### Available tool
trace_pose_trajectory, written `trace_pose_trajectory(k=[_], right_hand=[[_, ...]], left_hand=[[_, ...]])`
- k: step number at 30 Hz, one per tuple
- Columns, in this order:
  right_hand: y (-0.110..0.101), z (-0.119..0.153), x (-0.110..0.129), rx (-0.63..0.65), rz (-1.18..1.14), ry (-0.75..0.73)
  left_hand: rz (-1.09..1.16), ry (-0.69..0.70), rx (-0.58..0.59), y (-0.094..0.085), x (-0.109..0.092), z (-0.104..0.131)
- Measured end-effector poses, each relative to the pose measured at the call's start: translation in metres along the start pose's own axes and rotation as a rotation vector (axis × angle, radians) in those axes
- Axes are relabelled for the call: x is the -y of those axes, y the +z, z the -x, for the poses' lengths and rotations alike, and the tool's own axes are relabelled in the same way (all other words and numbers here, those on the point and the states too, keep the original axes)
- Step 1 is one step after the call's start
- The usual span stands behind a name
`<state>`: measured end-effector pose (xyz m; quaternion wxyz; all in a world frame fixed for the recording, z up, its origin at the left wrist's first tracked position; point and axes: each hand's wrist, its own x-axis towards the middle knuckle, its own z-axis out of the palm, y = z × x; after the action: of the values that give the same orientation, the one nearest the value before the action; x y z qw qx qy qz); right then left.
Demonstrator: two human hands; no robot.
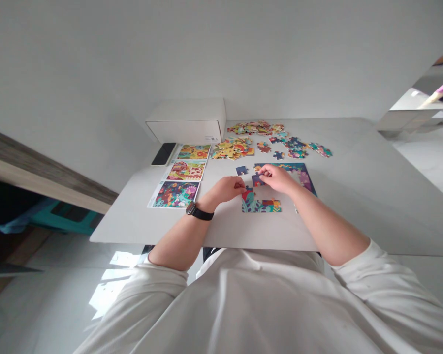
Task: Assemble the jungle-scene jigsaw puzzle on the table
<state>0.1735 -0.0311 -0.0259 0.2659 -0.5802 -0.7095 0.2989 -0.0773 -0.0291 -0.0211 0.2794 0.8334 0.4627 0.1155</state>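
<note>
A partly joined jigsaw puzzle lies on the table, with a teal and red lower left section and a dark blue upper right section. My left hand, with a dark watch on its wrist, has its fingers pinched at the red piece on the left edge. My right hand is pinched at a dark blue and red puzzle piece between the two sections. Its fingers partly cover that piece. Just above my left fingertips lies a loose dark blue puzzle piece.
Three picture cards lie in a column at left, beside a phone. A white box stands against the wall. Heaps of yellow pieces, mixed pieces and blue pieces lie at the back of the white table.
</note>
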Motion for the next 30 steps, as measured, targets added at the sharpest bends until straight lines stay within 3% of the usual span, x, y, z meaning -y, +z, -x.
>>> trace_pose_trajectory(k=[21, 26, 30], right_hand=[[0.005, -0.001, -0.006, 0.011, 0.014, -0.018], [-0.014, 0.001, -0.002, 0.022, 0.016, 0.001], [-0.040, 0.014, -0.003, 0.194, -0.100, 0.102]], left_hand=[[-0.171, 0.090, 0.038, 0.003, -0.002, 0.001], [-0.139, 0.076, -0.070, -0.003, 0.000, 0.004], [-0.156, -0.018, -0.100, -0.009, 0.005, 0.006]])
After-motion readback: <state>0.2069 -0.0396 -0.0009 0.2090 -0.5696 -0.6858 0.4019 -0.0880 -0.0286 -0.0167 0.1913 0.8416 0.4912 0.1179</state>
